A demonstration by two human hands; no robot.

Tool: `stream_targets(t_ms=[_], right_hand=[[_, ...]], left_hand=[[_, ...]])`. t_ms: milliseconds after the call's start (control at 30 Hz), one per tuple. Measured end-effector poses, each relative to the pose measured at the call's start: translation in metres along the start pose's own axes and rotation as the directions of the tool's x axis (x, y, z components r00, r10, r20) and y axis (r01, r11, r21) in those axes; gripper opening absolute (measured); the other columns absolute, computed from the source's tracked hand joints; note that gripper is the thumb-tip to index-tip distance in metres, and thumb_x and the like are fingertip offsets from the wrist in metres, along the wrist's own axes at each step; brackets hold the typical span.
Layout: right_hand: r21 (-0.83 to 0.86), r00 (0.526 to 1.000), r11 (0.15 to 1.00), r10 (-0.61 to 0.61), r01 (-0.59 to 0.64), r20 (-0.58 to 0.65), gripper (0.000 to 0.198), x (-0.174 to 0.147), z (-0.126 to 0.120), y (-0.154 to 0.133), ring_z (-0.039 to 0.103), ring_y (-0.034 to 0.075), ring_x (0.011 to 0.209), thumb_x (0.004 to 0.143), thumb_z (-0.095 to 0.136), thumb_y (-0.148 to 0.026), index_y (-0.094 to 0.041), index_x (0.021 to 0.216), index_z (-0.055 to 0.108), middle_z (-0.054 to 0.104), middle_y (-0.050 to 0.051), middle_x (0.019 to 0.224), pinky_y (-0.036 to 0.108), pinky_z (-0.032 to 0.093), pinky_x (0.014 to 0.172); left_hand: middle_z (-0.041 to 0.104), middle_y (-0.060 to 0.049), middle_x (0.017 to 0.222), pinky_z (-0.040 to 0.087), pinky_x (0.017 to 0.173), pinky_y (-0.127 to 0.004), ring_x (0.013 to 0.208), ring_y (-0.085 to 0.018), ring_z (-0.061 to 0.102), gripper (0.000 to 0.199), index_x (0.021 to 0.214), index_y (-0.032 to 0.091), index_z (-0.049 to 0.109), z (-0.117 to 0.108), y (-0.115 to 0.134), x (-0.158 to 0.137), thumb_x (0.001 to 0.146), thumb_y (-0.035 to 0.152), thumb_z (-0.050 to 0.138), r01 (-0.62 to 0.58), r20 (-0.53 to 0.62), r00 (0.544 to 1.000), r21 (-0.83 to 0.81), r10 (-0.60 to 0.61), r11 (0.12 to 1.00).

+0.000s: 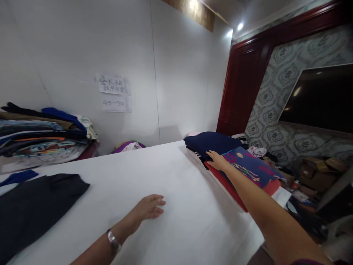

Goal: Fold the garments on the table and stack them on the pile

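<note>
My right hand [217,160] reaches out to a stack of folded clothes at the table's right side and rests on it, fingers spread. Its fingertips lie at the edge of a navy garment [212,141], beside a patterned blue-purple garment [248,165]. Red cloth [228,184] shows below these in the stack. My left hand [146,209], with a silver bracelet [114,241] on the wrist, hovers over the white table [176,235], fingers apart and holding nothing. A dark grey garment [41,209] lies spread on the table at the left.
A tall pile of folded clothes [44,136] stands at the back left, near a purple bundle [129,146]. Handwritten paper signs [116,92] hang on the white wall. Cardboard boxes [317,173] and clutter fill the right side, below a wall-mounted screen [320,99].
</note>
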State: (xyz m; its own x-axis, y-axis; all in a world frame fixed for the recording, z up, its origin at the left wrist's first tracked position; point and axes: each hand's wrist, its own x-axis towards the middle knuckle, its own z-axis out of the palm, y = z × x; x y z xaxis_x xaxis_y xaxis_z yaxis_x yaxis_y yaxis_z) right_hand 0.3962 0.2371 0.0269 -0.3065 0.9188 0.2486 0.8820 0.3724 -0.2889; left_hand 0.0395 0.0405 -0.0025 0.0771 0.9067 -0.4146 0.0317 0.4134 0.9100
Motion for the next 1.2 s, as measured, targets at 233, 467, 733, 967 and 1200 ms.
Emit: stream_targets(t_ms=[233, 467, 733, 967, 1200], right_hand=[[-0.165, 0.992, 0.979, 0.107, -0.117, -0.068, 0.062, -0.031, 0.030, -0.052, 0.025, 0.036, 0.142, 0.083, 0.058, -0.023, -0.016, 0.143, 0.041, 0.029, 0.018, 0.154, 0.053, 0.023, 0.112], [0.336, 0.975, 0.932, -0.188, 0.138, 0.118, 0.053, -0.122, 0.109, -0.108, 0.036, 0.027, 0.139, 0.083, 0.054, -0.030, -0.021, 0.135, 0.053, 0.044, 0.011, 0.147, 0.048, 0.028, 0.114], [0.465, 0.844, 0.843, -0.440, 0.270, 0.307, 0.046, -0.181, 0.146, -0.191, 0.034, 0.029, 0.139, 0.086, 0.053, -0.044, -0.031, 0.129, 0.060, 0.045, 0.006, 0.145, 0.055, 0.020, 0.117], [0.474, 0.771, 0.749, -0.604, 0.462, 0.202, 0.039, -0.186, 0.169, -0.225, 0.037, 0.029, 0.138, 0.091, 0.050, -0.040, -0.034, 0.128, 0.060, 0.045, 0.002, 0.145, 0.056, 0.024, 0.116], [0.333, 0.746, 0.733, -0.656, 0.593, 0.117, 0.039, -0.190, 0.181, -0.217, 0.040, 0.029, 0.136, 0.094, 0.049, -0.036, -0.033, 0.133, 0.055, 0.045, 0.002, 0.145, 0.056, 0.032, 0.113]], left_hand=[[0.071, -0.013, 0.104, 0.054, 0.071, -0.030, 0.080, -0.023, 0.069, 0.042, 0.096, 0.018, 0.070, -0.039, -0.037, -0.064, 0.065, 0.046, 0.079, -0.026, -0.116, 0.993, -0.080, 0.016, 0.996], [0.073, -0.011, 0.095, 0.052, 0.066, -0.027, 0.076, -0.022, 0.068, 0.025, 0.086, 0.017, 0.072, -0.099, -0.048, -0.127, 0.065, 0.028, 0.079, -0.139, -0.351, 0.929, -0.025, 0.122, 0.990], [0.071, -0.006, 0.103, 0.039, 0.104, -0.032, 0.110, -0.028, 0.059, 0.022, 0.089, 0.026, 0.072, -0.202, -0.052, -0.197, 0.067, 0.025, 0.075, -0.103, -0.714, 0.453, 0.554, 0.534, 0.826], [0.055, -0.019, 0.132, 0.025, 0.110, -0.049, 0.129, -0.035, 0.041, 0.028, 0.105, 0.015, 0.066, -0.302, -0.032, -0.248, 0.083, 0.024, 0.053, 0.460, -0.620, 0.249, 0.752, 0.744, 0.473], [0.050, -0.022, 0.137, 0.030, 0.103, -0.054, 0.128, -0.038, 0.041, 0.046, 0.124, 0.007, 0.053, -0.367, -0.005, -0.280, 0.085, 0.031, 0.054, 0.776, -0.819, 0.179, 0.458, 0.545, 0.433]])
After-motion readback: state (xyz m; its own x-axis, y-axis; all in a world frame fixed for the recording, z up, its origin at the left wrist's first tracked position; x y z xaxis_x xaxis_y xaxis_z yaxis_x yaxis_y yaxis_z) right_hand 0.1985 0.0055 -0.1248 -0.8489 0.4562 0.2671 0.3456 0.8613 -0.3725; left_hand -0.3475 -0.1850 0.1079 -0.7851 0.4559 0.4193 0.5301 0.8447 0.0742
